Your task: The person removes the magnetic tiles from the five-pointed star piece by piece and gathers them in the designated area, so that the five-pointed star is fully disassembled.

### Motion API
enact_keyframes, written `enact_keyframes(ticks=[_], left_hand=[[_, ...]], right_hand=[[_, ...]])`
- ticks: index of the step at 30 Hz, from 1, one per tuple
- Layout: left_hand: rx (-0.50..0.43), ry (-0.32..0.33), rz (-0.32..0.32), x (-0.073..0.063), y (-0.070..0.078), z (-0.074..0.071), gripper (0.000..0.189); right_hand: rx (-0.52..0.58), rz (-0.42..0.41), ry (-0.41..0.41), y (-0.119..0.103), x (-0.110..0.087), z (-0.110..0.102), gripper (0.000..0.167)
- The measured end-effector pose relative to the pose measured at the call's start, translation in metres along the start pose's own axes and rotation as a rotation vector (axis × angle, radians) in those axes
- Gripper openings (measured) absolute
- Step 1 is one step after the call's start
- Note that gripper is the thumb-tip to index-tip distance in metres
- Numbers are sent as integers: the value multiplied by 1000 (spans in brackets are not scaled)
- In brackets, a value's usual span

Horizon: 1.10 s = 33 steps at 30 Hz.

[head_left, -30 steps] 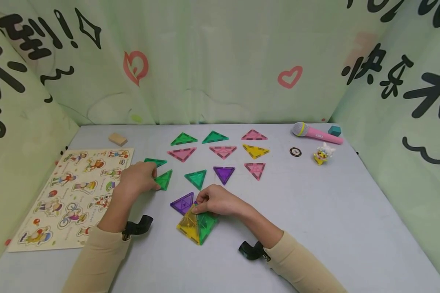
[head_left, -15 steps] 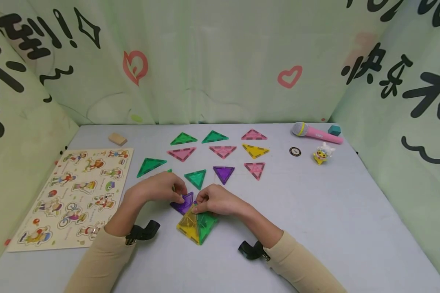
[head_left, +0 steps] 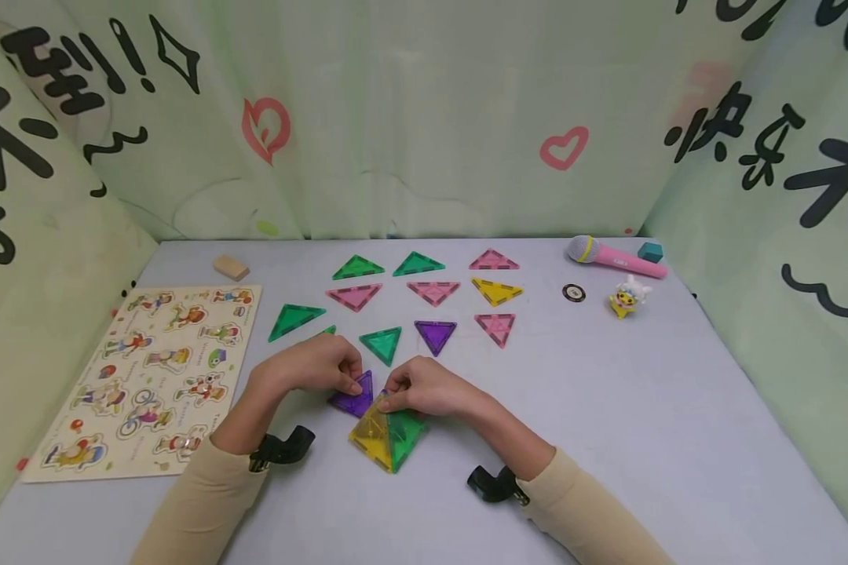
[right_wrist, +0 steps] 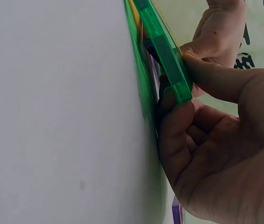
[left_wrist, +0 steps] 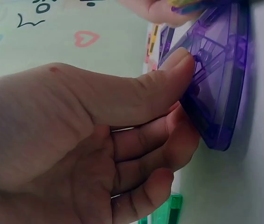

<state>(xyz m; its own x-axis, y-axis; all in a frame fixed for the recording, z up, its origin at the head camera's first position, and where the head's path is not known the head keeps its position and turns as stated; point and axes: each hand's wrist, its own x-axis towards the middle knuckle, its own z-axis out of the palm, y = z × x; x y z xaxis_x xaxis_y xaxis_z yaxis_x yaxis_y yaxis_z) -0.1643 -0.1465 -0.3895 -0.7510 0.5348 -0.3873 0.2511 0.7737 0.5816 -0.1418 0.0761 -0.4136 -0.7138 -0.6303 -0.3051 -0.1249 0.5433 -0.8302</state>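
Observation:
My left hand point(head_left: 309, 366) pinches a purple triangular magnetic tile point(head_left: 359, 400) by its left corner, thumb on top and fingers beneath. In the left wrist view this purple tile point(left_wrist: 223, 79) is tilted above the white table. With thumb and fingers, my right hand point(head_left: 427, 386) grips a yellow triangle tile point(head_left: 371, 441) and a green triangle tile point(head_left: 404, 441), set edge to edge. The right wrist view shows the green tile point(right_wrist: 169, 58) slanting off the table. The purple tile's right corner meets the yellow tile's top near my right fingertips.
Several loose triangle tiles lie behind my hands, among them a teal one point(head_left: 381, 344) and a purple one point(head_left: 435, 336). A picture board point(head_left: 148, 380) lies left, a wooden block point(head_left: 231, 267) behind it. A pink microphone point(head_left: 625, 260), a round disc point(head_left: 574, 293) and a small figurine point(head_left: 625, 298) are at right.
My left hand has let go of a green tile at the left and moved right and nearer to me, taking hold of the purple tile. My right hand has kept its grip.

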Motion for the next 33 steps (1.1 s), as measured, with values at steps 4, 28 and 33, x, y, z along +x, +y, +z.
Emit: enact_keyframes(ticks=[4, 28, 33], left_hand=[[50, 42, -22, 0, 0, -1, 19], [182, 242, -110, -2, 14, 6, 14], [43, 138, 67, 4, 25, 10, 7]], right_hand=[[5, 8, -1, 5, -7, -3, 21], [91, 70, 7, 30, -45, -23, 18], [119, 74, 43, 33, -45, -29, 15]])
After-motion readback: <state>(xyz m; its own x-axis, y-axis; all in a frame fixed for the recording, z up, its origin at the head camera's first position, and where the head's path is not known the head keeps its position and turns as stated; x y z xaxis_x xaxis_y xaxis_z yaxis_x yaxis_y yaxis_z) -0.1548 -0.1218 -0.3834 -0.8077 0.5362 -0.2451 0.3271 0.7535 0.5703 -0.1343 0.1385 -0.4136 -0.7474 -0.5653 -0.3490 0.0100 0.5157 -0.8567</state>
